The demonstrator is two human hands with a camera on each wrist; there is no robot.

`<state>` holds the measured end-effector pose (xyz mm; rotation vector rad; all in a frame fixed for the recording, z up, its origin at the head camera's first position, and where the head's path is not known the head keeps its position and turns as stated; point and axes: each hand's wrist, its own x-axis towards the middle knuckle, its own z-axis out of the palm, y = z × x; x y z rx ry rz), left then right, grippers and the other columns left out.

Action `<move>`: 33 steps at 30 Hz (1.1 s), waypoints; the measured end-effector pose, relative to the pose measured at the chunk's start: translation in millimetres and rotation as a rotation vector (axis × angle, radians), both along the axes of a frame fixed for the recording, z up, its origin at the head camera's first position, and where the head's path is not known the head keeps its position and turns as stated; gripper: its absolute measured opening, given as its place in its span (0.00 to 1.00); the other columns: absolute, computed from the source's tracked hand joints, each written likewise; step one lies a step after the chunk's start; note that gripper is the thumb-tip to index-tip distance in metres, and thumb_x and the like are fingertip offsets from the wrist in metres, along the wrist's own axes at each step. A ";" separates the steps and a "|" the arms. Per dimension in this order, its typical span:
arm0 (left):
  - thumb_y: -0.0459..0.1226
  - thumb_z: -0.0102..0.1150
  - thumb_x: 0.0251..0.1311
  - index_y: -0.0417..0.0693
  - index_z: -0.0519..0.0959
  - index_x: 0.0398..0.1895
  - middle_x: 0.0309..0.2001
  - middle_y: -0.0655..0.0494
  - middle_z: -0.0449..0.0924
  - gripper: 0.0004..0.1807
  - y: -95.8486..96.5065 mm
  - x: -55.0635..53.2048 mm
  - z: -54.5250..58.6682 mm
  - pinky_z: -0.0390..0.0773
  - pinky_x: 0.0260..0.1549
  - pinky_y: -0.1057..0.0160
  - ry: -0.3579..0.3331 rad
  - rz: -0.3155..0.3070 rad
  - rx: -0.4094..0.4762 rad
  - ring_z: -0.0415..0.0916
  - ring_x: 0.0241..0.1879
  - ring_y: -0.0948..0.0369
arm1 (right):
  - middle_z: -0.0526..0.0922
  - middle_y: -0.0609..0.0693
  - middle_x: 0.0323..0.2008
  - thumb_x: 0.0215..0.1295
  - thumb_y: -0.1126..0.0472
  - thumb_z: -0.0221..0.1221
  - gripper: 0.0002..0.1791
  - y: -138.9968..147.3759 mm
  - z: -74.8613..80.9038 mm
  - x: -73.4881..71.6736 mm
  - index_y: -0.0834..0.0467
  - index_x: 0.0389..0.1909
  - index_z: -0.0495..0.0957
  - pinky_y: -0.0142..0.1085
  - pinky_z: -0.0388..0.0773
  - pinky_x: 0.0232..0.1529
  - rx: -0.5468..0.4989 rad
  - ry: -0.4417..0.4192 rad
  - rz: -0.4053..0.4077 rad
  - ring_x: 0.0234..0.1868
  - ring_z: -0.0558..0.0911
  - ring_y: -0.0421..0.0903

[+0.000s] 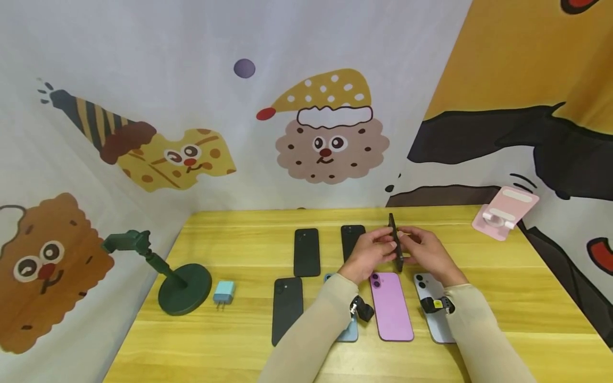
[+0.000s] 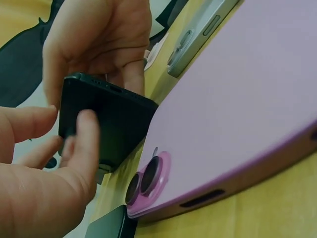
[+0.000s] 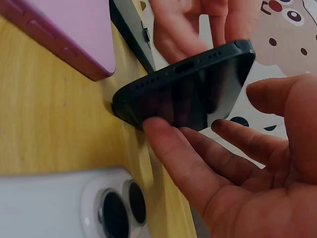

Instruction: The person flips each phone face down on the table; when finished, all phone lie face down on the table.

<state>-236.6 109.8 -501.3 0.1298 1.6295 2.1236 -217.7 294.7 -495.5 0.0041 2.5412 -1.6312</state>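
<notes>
A dark smartphone (image 1: pixel 396 242) stands on its long side between both hands, its thin edge toward me. My left hand (image 1: pixel 367 254) holds it from the left, with fingers against one broad face; one fingertip is blurred in the left wrist view. From the other side my right hand (image 1: pixel 429 254) holds the same phone (image 3: pixel 183 94), fingertips at its glossy dark face and thumb near its upper edge. Just in front lies a pink phone (image 1: pixel 391 308). A white phone (image 1: pixel 428 298) is partly under the right wrist, and a light blue phone (image 1: pixel 348 332) is mostly hidden by the left forearm.
Left of the hands lie several black phones, including one at the back (image 1: pixel 306 252) and one in front (image 1: pixel 287 308). A blue charger plug (image 1: pixel 223 292) and a green stand (image 1: pixel 184 290) are farther left. A pink folding stand (image 1: pixel 503 213) occupies the back right.
</notes>
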 end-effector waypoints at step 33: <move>0.29 0.63 0.67 0.49 0.77 0.71 0.57 0.48 0.81 0.28 -3.9 -0.5 -7.8 0.85 0.58 0.43 -0.081 0.016 0.066 0.81 0.57 0.51 | 0.75 0.68 0.61 0.83 0.57 0.50 0.26 5.4 33.1 7.0 0.70 0.73 0.67 0.33 0.88 0.41 -0.075 0.046 -0.160 0.45 0.81 0.39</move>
